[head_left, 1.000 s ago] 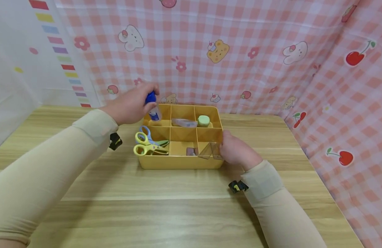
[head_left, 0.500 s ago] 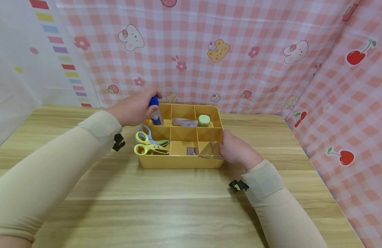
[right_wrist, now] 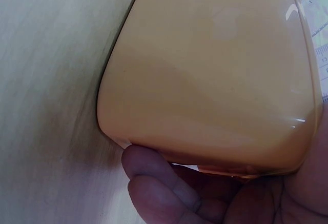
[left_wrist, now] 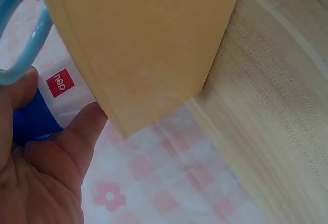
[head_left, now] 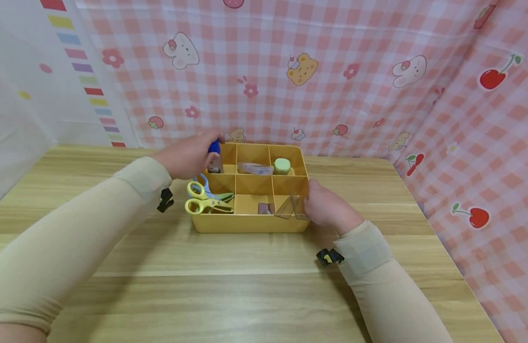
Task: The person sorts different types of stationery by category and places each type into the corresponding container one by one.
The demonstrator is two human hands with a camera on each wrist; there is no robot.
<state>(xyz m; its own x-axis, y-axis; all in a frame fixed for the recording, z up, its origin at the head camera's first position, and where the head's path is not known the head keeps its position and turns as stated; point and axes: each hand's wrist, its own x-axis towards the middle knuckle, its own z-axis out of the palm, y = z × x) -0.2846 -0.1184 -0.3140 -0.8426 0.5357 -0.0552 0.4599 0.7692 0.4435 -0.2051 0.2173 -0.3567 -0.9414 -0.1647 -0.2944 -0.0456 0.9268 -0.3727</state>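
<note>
My left hand (head_left: 188, 155) pinches a clear glue bottle (head_left: 214, 166) by its blue cap. The bottle stands upright, its lower part inside the back left compartment of a yellow desk organizer (head_left: 251, 224). In the left wrist view, thumb and finger lie on either side of the glue bottle (left_wrist: 64, 88), beside the organizer's wall (left_wrist: 148, 55). My right hand (head_left: 328, 206) grips the organizer's right side near the front corner. Its fingers (right_wrist: 154, 183) curl along the outside of the wall in the right wrist view, and part of the hand is cut off by the frame.
Yellow-handled (head_left: 195, 200) and blue-handled scissors (head_left: 204, 183) lean in the front left compartment. A clear plastic item (head_left: 255, 169) and a green round container (head_left: 282, 166) sit at the back. A small purple item (head_left: 264, 208) and clear set squares (head_left: 291, 208) are in front.
My left hand has moved down and slightly right, lowering the glue bottle into the back left compartment. My right hand has stayed on the organizer's side.
</note>
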